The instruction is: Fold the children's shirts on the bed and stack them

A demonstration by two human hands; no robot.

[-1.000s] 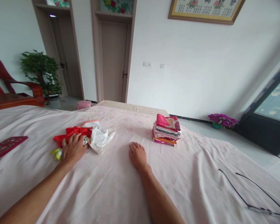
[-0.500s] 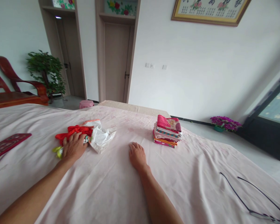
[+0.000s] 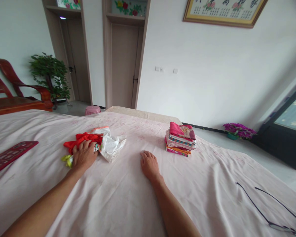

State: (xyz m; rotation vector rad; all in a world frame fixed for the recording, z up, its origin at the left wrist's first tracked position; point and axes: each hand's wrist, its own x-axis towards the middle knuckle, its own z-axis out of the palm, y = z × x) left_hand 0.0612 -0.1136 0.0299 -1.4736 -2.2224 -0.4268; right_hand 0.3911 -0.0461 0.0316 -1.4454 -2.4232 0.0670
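My left hand (image 3: 84, 156) lies on a small heap of loose clothes (image 3: 108, 143), its fingers curled over the red piece (image 3: 85, 138); a white piece and a yellow-green scrap (image 3: 67, 160) stick out beside it. Palm down on the pink bed sheet (image 3: 118, 204), my right hand (image 3: 149, 165) rests flat with its fingers stretched out and holds nothing. Further right stands a neat stack of folded clothes (image 3: 180, 139), about a hand's length beyond my right hand.
A dark red patterned flat object (image 3: 11, 155) lies at the left of the bed. A thin black cable (image 3: 266, 207) trails at the right. Beyond the bed are a wooden armchair (image 3: 17, 95), a potted plant (image 3: 50, 75), a pink stool (image 3: 92, 110) and doors.
Only the view has shifted a little; both hands stay where they were, the left on the loose clothes and the right flat on the sheet.
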